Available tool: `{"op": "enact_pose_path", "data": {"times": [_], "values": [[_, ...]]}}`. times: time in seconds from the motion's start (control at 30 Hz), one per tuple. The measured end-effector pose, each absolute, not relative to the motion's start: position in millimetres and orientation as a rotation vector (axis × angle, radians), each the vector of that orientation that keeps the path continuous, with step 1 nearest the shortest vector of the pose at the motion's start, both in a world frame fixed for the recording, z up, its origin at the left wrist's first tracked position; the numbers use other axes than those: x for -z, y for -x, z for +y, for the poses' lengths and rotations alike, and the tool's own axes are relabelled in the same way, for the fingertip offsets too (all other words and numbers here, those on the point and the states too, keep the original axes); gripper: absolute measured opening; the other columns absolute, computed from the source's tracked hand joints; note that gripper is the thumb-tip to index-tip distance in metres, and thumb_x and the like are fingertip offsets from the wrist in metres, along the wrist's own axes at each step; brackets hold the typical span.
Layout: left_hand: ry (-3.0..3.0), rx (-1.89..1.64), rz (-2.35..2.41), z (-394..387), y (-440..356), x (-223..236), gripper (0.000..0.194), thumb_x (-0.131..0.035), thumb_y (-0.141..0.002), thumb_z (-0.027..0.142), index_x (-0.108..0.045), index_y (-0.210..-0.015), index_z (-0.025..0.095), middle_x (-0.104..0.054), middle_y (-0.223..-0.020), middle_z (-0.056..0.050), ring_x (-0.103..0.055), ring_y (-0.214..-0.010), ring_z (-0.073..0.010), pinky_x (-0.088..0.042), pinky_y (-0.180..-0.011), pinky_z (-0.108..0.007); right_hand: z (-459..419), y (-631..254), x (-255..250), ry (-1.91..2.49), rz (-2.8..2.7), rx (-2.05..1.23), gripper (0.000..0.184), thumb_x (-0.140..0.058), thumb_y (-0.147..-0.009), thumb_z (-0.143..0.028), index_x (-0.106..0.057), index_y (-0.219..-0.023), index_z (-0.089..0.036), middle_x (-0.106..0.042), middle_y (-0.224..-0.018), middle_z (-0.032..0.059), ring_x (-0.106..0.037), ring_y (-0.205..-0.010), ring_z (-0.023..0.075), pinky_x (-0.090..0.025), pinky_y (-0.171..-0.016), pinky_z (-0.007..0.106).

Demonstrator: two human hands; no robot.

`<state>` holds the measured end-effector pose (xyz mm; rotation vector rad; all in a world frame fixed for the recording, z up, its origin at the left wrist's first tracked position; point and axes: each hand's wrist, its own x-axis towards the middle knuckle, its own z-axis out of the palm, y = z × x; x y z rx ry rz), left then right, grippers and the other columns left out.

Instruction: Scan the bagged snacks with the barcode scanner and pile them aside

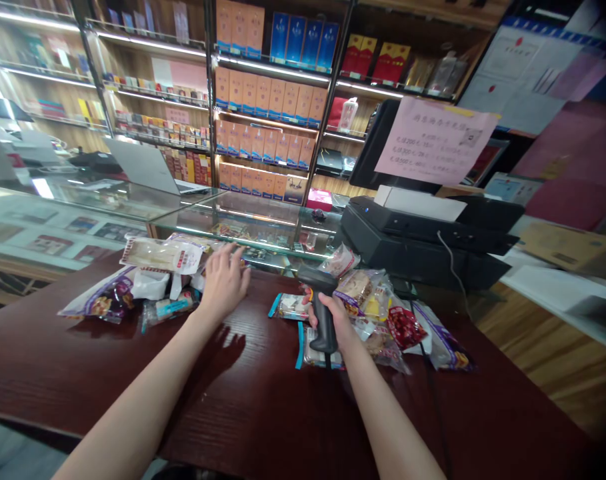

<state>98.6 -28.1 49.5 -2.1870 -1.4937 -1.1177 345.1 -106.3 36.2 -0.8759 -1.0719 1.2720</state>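
My right hand grips a black handheld barcode scanner by its handle, a finger near the orange trigger. Over the right edge of the left pile, my left hand hangs with fingers apart and nothing in it. Beside it lie a clear-and-white snack packet, a purple-and-white snack bag and a blue-labelled packet. Around the scanner is a second heap: blue-edged packets, a bag of brown snacks, a red packet and a purple-and-white bag.
The packets rest on a dark red wooden counter. Behind it stand a glass display case, an open laptop and, at right, a black till machine with a monitor bearing a pink notice. A cable trails across the counter.
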Motion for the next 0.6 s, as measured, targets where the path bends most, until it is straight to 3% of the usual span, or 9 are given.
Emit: {"op": "enact_pose_path", "data": {"times": [0.13,0.27,0.43,0.6], "values": [[2.583,0.943,-1.148,-32,-113,-36,0.041,-0.038,-0.096,0.031,-0.051,-0.133,0.017,-0.052,-0.137,-0.014,-0.049,-0.125,-0.0275,-0.038,-0.105,-0.044,-107,-345,-39,0.880,-1.056,-1.279,0.038,-0.063,-0.079,-0.048,-0.063,-0.097,-0.014,-0.065,-0.065,0.0016,-0.045,-0.040,0.0093,-0.035,-0.038,0.023],[2.874,0.693,-1.027,-32,-128,-7,0.044,-0.042,-0.096,0.033,-0.048,-0.137,0.018,-0.053,-0.138,-0.013,-0.052,-0.122,-0.0264,-0.042,-0.101,-0.042,-107,-346,-38,0.859,-1.041,-1.289,0.039,-0.061,-0.080,-0.050,-0.063,-0.095,-0.014,-0.061,-0.057,-0.0006,-0.045,-0.040,0.0100,-0.034,-0.039,0.023],[3.056,0.499,-0.931,-24,-129,17,0.052,-0.045,-0.095,0.039,-0.039,-0.147,0.031,-0.047,-0.147,-0.010,-0.045,-0.133,-0.0268,-0.032,-0.111,-0.049,-108,-345,-40,0.861,-1.037,-1.296,0.040,-0.063,-0.079,-0.048,-0.064,-0.098,-0.014,-0.065,-0.065,0.0015,-0.046,-0.041,0.0097,-0.035,-0.039,0.023],[2.973,0.472,-1.095,-19,-123,15,0.046,-0.042,-0.096,0.047,-0.050,-0.138,0.030,-0.056,-0.138,-0.011,-0.047,-0.132,-0.0281,-0.021,-0.114,-0.059,-107,-344,-40,0.848,-1.025,-1.288,0.039,-0.064,-0.078,-0.047,-0.064,-0.100,-0.014,-0.068,-0.071,0.0031,-0.046,-0.042,0.0093,-0.036,-0.038,0.023]]}}
